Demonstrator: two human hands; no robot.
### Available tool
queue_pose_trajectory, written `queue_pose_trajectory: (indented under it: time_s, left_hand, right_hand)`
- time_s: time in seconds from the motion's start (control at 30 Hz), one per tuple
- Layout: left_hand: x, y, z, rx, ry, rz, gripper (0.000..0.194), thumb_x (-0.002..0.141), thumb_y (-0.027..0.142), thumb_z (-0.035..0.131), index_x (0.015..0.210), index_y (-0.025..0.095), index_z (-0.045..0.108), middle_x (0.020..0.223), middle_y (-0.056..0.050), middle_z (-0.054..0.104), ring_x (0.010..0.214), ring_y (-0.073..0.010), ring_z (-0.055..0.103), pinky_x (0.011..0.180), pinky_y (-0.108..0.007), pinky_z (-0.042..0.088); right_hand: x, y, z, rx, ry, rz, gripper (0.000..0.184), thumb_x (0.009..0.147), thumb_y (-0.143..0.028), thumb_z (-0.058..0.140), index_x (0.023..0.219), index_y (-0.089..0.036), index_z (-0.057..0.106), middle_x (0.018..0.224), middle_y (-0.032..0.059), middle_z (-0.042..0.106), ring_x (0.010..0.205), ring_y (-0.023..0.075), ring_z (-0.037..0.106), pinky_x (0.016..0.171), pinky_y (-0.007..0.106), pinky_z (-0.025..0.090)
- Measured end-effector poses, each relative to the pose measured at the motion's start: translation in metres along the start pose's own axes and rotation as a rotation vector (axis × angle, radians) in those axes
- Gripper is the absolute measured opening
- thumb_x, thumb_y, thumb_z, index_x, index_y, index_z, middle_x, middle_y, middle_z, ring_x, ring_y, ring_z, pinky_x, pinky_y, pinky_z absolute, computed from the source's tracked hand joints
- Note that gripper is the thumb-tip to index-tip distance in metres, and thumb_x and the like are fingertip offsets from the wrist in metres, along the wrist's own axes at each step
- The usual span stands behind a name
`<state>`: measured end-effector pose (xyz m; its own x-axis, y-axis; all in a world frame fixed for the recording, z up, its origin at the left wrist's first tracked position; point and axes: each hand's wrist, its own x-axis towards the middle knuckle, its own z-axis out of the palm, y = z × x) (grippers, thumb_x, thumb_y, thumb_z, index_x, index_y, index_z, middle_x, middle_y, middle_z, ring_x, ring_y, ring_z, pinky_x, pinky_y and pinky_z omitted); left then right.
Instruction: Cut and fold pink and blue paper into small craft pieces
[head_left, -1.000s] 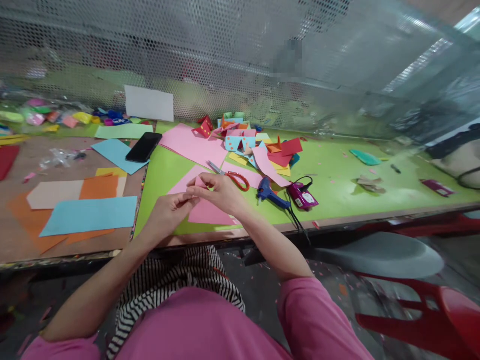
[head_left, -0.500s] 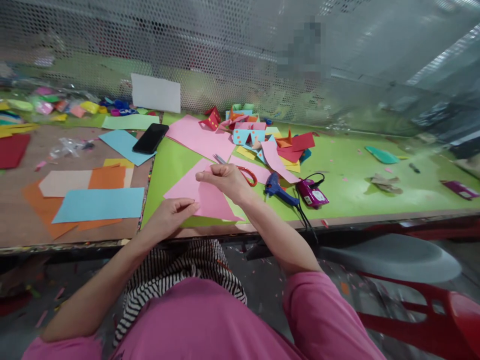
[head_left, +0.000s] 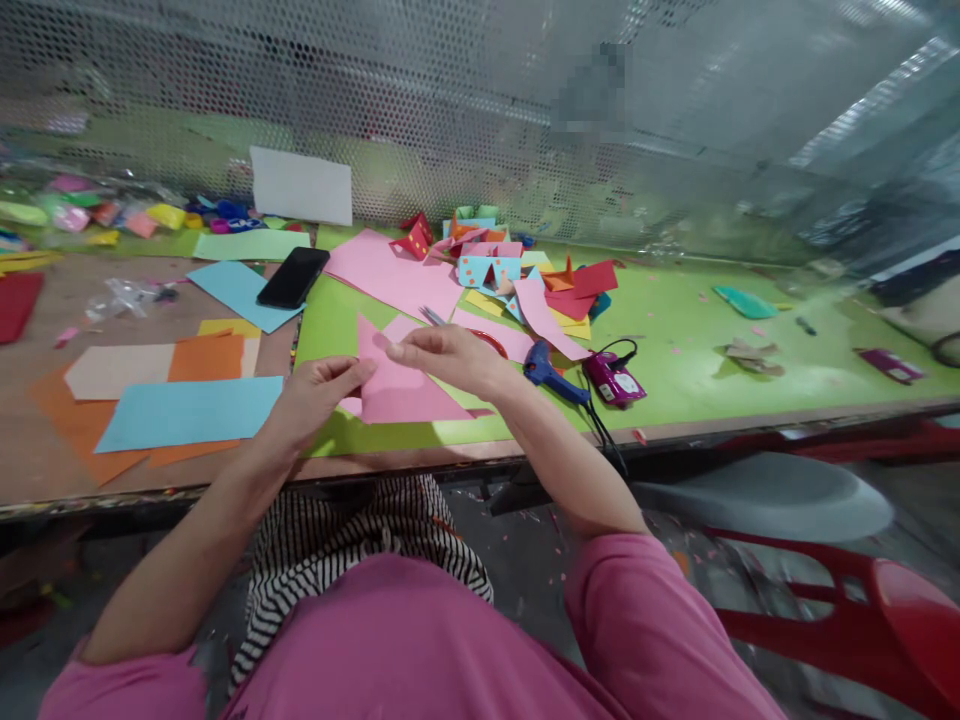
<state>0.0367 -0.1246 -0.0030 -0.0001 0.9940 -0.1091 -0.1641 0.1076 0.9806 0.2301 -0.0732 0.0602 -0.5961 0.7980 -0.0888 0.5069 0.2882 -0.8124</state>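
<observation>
A piece of pink paper (head_left: 405,390), folded into a triangle-like shape, is held over the near edge of the green table top (head_left: 675,340). My left hand (head_left: 322,390) pinches its left edge between thumb and fingers. On the upper part of the paper my right hand (head_left: 446,355) is closed, thumb and fingertips together on the sheet. Scissors (head_left: 491,342) with red handles lie just behind my right hand, partly hidden by it. Beyond them spreads a larger pink sheet (head_left: 394,275).
A blue glue gun (head_left: 553,375) and a purple box with a cable (head_left: 615,380) sit to the right. Folded paper shapes (head_left: 491,270) pile up at the back. A black phone (head_left: 294,278) and a blue sheet (head_left: 191,412) lie left. A red chair (head_left: 847,600) stands lower right.
The pink paper has been turned and its left side lifted, its corner now pointing up. My left hand has moved up and to the left; my right hand stays near the same spot.
</observation>
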Motion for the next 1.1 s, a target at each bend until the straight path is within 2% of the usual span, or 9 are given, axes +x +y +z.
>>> queue_pose_trajectory:
  time_s: [0.13, 0.27, 0.33, 0.4, 0.47, 0.53, 0.57, 0.77, 1.1]
  left_hand:
    - [0.001, -0.003, -0.010, -0.062, 0.118, 0.073, 0.039, 0.061, 0.053, 0.089, 0.068, 0.018, 0.074, 0.068, -0.003, 0.072, 0.065, -0.0157, 0.064, 0.069, -0.029, 0.059]
    - [0.003, -0.008, -0.015, -0.071, 0.148, 0.094, 0.037, 0.062, 0.050, 0.090, 0.068, 0.017, 0.075, 0.066, -0.002, 0.071, 0.063, -0.0148, 0.064, 0.066, -0.027, 0.060]
    - [0.004, -0.010, -0.018, -0.098, 0.157, 0.086, 0.037, 0.061, 0.048, 0.091, 0.069, 0.016, 0.075, 0.065, -0.001, 0.070, 0.061, -0.0136, 0.063, 0.064, -0.025, 0.059]
    - [0.004, -0.012, -0.020, -0.173, 0.203, 0.085, 0.037, 0.060, 0.047, 0.092, 0.072, 0.016, 0.075, 0.067, -0.001, 0.071, 0.061, -0.0127, 0.064, 0.064, -0.024, 0.060]
    - [0.004, -0.012, -0.021, -0.277, 0.266, 0.080, 0.038, 0.058, 0.045, 0.094, 0.073, 0.017, 0.073, 0.071, 0.000, 0.073, 0.061, -0.0124, 0.065, 0.063, -0.024, 0.060]
    - [0.004, -0.013, -0.019, -0.359, 0.310, 0.061, 0.038, 0.058, 0.044, 0.094, 0.075, 0.019, 0.071, 0.075, 0.001, 0.075, 0.063, -0.0133, 0.067, 0.065, -0.025, 0.061]
    - [0.005, -0.014, -0.018, -0.383, 0.320, 0.049, 0.038, 0.060, 0.044, 0.093, 0.077, 0.020, 0.070, 0.077, 0.001, 0.075, 0.065, -0.0142, 0.069, 0.067, -0.027, 0.062]
    - [0.003, -0.025, -0.002, -0.390, 0.321, 0.054, 0.033, 0.068, 0.047, 0.087, 0.082, 0.023, 0.067, 0.083, -0.001, 0.076, 0.082, -0.0209, 0.075, 0.080, -0.036, 0.063]
    - [-0.013, -0.037, 0.015, -0.328, 0.369, 0.204, 0.035, 0.063, 0.041, 0.090, 0.081, 0.021, 0.069, 0.081, 0.003, 0.075, 0.079, -0.0151, 0.072, 0.086, -0.036, 0.063]
  right_hand:
    - [-0.008, 0.012, -0.015, -0.104, -0.203, 0.016, 0.061, 0.084, -0.061, 0.072, 0.058, -0.020, 0.034, 0.056, -0.0091, 0.025, 0.053, 0.0063, 0.024, 0.053, 0.028, 0.014]
    - [-0.007, 0.020, -0.017, -0.078, -0.190, 0.013, 0.064, 0.082, -0.058, 0.075, 0.055, -0.020, 0.030, 0.056, -0.0091, 0.022, 0.054, 0.0064, 0.021, 0.054, 0.028, 0.013]
    - [-0.009, 0.021, -0.019, -0.040, -0.180, 0.029, 0.060, 0.080, -0.059, 0.077, 0.056, -0.020, 0.038, 0.056, -0.0086, 0.029, 0.055, 0.0068, 0.026, 0.054, 0.027, 0.018]
    - [-0.014, 0.023, -0.023, 0.072, -0.057, 0.022, 0.049, 0.082, -0.063, 0.072, 0.066, -0.020, 0.054, 0.062, -0.0057, 0.047, 0.060, 0.0086, 0.041, 0.058, 0.026, 0.029]
    - [-0.021, 0.027, -0.023, 0.240, 0.203, -0.023, 0.044, 0.086, -0.066, 0.065, 0.087, -0.022, 0.064, 0.079, -0.0013, 0.063, 0.072, 0.0113, 0.053, 0.066, 0.027, 0.039]
    - [-0.028, 0.031, -0.015, 0.377, 0.432, -0.077, 0.044, 0.087, -0.066, 0.063, 0.095, -0.023, 0.064, 0.087, 0.0007, 0.067, 0.077, 0.0121, 0.057, 0.071, 0.027, 0.042]
    - [-0.030, 0.033, -0.008, 0.416, 0.473, -0.089, 0.042, 0.086, -0.064, 0.065, 0.093, -0.023, 0.063, 0.086, 0.0007, 0.067, 0.077, 0.0120, 0.058, 0.071, 0.028, 0.043]
    - [-0.024, 0.030, 0.035, 0.437, 0.445, -0.035, 0.041, 0.080, -0.061, 0.070, 0.092, -0.022, 0.065, 0.084, 0.0014, 0.068, 0.074, 0.0129, 0.057, 0.064, 0.028, 0.042]
    - [0.004, 0.042, 0.051, 0.562, 0.548, -0.084, 0.043, 0.077, -0.056, 0.078, 0.087, -0.024, 0.051, 0.073, -0.0056, 0.051, 0.066, 0.0106, 0.047, 0.058, 0.026, 0.039]
